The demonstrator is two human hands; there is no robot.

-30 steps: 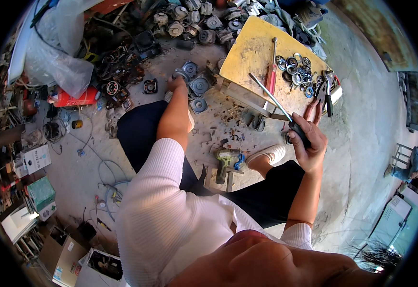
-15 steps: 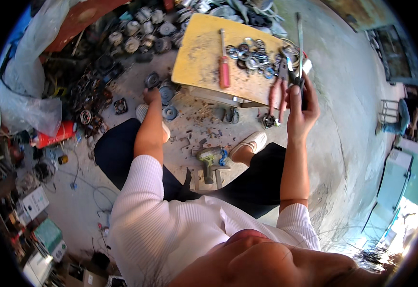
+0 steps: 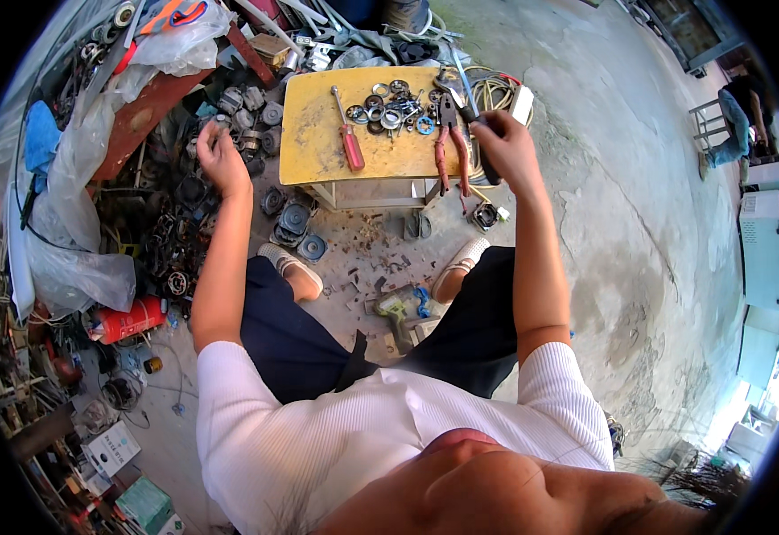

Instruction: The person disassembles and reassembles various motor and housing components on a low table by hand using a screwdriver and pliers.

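The yellow desk [image 3: 318, 143] at twelve o'clock carries a red screwdriver [image 3: 348, 147] and a cluster of bearings [image 3: 389, 107]; the right hand [image 3: 505, 152] at its one o'clock edge has its fingers wrapped round a dark rod [image 3: 483, 156] beside the red pliers [image 3: 450, 147], so sorting tools seems the step in hand. The left hand [image 3: 220, 160], fingers curled, possibly pinching a part, reaches into the scrap pile [image 3: 184, 232] at ten o'clock, which crowds any next pick.
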